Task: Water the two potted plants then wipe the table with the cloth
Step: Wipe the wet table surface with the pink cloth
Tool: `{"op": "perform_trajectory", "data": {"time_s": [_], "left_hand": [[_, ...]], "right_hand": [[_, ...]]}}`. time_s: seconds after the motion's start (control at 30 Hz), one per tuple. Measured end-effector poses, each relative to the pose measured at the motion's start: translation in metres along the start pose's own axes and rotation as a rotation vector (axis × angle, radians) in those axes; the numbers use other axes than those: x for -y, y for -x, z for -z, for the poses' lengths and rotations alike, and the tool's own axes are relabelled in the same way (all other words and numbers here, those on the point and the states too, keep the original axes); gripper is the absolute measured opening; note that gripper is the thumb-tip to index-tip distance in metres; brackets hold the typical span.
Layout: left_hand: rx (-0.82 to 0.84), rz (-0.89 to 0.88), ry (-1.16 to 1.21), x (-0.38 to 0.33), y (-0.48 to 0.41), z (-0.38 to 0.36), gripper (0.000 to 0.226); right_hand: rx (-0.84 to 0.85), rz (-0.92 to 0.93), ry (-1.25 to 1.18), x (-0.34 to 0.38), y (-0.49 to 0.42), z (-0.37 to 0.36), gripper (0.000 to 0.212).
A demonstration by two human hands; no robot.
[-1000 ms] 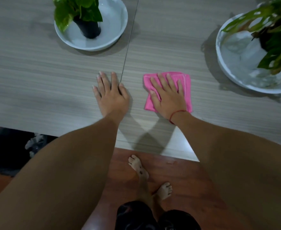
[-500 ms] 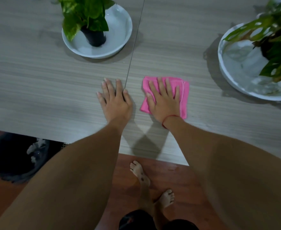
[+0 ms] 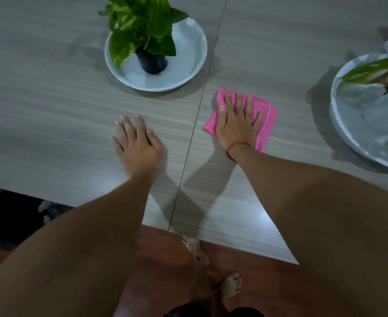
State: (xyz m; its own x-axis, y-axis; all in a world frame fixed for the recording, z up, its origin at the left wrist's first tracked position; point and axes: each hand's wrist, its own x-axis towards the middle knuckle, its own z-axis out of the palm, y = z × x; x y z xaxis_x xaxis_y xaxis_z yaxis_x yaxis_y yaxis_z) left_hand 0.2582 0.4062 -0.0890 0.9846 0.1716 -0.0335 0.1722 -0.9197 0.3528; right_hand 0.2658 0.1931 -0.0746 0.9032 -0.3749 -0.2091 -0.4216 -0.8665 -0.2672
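The pink cloth (image 3: 267, 129) lies folded flat on the grey wood-grain worktop (image 3: 51, 122), just right of the seam (image 3: 202, 110) that runs across it. The right hand (image 3: 236, 129) presses on the cloth, palm down with fingers straight and spread, covering most of its middle. Pink shows at the fingertips and along both sides. A red thread (image 3: 236, 146) circles that wrist.

From the cloth, at about eight o'clock and across the seam, the left hand (image 3: 140, 147) rests flat on the bare worktop, fingers extended and holding nothing.

At about ten o'clock a small leafy plant (image 3: 142, 24) stands in a black pot (image 3: 153, 62) inside a pale shallow dish (image 3: 188, 53), near the cloth but apart from it. At three o'clock, well apart, a larger white dish (image 3: 353, 124) holds the second plant (image 3: 371, 72), cut off by the picture's edge.

At six o'clock, past the worktop's near edge, bare feet (image 3: 232, 284) stand on a reddish wooden floor (image 3: 268, 282). A dark shape (image 3: 12, 216) that I cannot identify sits at seven o'clock under the worktop.
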Motion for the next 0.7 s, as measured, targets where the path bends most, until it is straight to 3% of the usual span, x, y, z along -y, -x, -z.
{"op": "perform_trajectory", "data": {"time_s": [0.23,0.43,0.5,0.7], "left_hand": [[-0.058,-0.009,-0.005,0.002,-0.004,-0.003,0.055],[-0.033,-0.007,0.010,0.003,-0.002,0.000,0.054],[-0.017,-0.013,0.005,0.004,-0.002,0.001,0.053],[-0.033,-0.006,-0.017,0.004,-0.001,-0.001,0.054]], "right_hand": [[0.043,0.235,0.169,0.063,-0.011,-0.014,0.056],[0.078,0.483,0.187,0.042,0.046,-0.023,0.054],[0.085,0.452,0.174,0.023,0.053,-0.018,0.054],[0.003,0.104,0.127,0.027,0.016,-0.012,0.054]]}}
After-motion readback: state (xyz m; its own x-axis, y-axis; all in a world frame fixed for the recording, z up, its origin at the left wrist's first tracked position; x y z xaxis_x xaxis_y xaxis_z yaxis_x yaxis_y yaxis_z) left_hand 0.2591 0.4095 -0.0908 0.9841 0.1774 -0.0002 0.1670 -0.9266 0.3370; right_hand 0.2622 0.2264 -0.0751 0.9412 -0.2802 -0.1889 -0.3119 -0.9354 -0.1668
